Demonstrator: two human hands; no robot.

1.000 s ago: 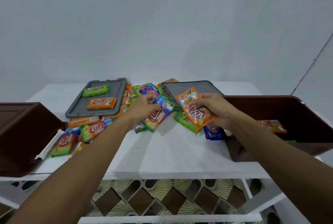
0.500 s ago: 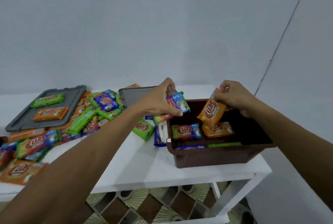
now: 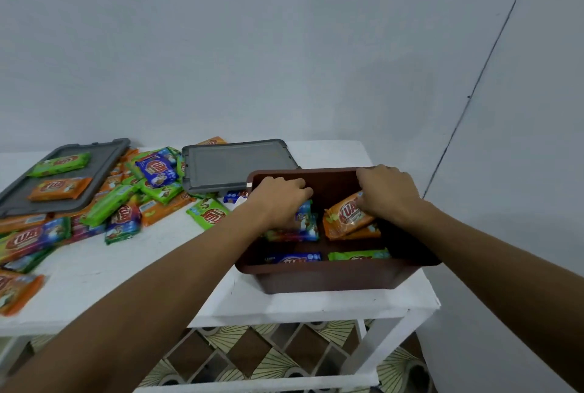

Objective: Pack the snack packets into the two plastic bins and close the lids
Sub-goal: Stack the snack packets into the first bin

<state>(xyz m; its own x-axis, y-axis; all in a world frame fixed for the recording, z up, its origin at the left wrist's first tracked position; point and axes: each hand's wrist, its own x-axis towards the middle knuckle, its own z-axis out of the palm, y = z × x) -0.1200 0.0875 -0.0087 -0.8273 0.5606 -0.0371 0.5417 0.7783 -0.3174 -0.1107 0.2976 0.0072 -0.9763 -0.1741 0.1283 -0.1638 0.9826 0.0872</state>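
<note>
Now that both packets are down inside the bin (image 3: pixel 331 279), my left hand (image 3: pixel 278 200) pinches the blue packet (image 3: pixel 305 223), my right hand (image 3: pixel 387 192) the orange packet (image 3: pixel 346 217); releasing comes next, I judge.

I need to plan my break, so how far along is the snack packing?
Early. The brown bin holds only a few packets. The left hand is setting a blue packet inside; the right hand lowers an orange packet. Many loose packets remain on the table, and both grey lids lie off. No second bin is in view.
</note>
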